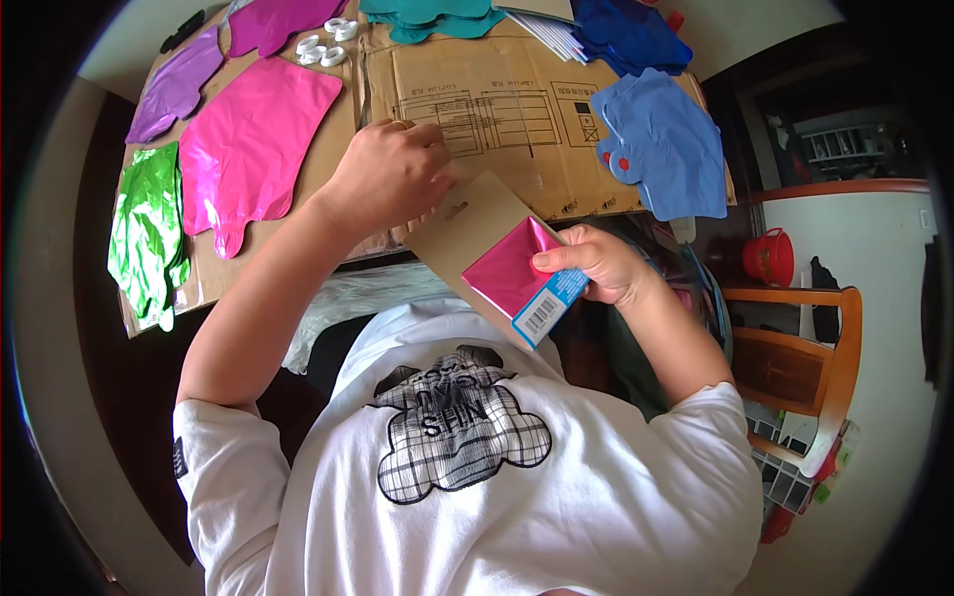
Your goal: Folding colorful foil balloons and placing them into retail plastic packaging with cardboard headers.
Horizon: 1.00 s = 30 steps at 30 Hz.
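My right hand (596, 263) grips a brown backing card (459, 230) just above my lap, its thumb pressing on a folded piece of shiny pink foil (507, 270). A blue label with a barcode (542, 313) runs along the card's lower edge. Over the near part of the cardboard-covered table, my left hand (393, 171) is closed with the fingers curled under, close to the card's upper corner. Whatever it may hold is hidden. Left of it lies a flat pink foil balloon (253, 144).
Around the cardboard (532, 184) lie flat foil pieces: green (147, 233), purple (177, 87), teal (432, 18), dark blue (631, 38) and light blue (668, 144). Small white rolls (323, 47) sit at the back. A wooden chair (795, 368) and red bucket (768, 258) are at right.
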Each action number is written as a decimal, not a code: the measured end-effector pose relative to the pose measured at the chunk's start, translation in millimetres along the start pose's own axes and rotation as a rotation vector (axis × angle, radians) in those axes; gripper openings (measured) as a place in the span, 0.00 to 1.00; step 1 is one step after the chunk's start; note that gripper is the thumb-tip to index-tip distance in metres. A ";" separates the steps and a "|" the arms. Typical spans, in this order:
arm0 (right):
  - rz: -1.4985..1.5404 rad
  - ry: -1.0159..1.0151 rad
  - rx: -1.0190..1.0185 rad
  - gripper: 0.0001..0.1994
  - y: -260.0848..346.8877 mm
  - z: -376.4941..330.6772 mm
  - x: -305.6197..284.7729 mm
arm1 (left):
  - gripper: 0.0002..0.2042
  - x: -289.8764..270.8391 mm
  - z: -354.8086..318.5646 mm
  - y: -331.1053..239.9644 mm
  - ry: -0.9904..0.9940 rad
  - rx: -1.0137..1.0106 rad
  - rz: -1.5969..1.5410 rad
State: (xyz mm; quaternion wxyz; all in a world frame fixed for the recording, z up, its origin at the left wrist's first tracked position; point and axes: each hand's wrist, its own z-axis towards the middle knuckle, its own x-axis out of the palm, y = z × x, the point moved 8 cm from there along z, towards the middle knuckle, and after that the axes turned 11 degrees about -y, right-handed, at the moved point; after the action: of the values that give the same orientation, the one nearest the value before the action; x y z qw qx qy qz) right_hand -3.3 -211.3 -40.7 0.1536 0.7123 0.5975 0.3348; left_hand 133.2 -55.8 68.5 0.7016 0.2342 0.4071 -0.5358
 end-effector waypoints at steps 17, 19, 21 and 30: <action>0.016 -0.120 -0.168 0.08 10.4 -9.1 9.8 | 0.05 -5.7 -4.5 -6.5 -0.060 0.076 0.086; -0.018 -0.085 -0.170 0.08 7.5 -9.8 16.2 | 0.06 -2.8 -3.6 -7.6 -0.030 0.070 0.098; -0.005 -0.087 -0.175 0.08 9.1 -9.1 17.7 | 0.06 -7.8 -1.9 -11.6 -0.051 0.082 0.067; 0.058 -0.159 -0.229 0.10 21.7 -14.3 4.2 | 0.05 -2.6 -11.1 -17.1 0.081 0.120 0.108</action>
State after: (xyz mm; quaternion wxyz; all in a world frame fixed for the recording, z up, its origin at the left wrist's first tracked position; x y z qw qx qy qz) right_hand 3.7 -215.1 -15.6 0.2711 0.7313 0.5205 0.3477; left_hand 113.3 -51.3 66.3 0.6972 0.3190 0.3891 -0.5106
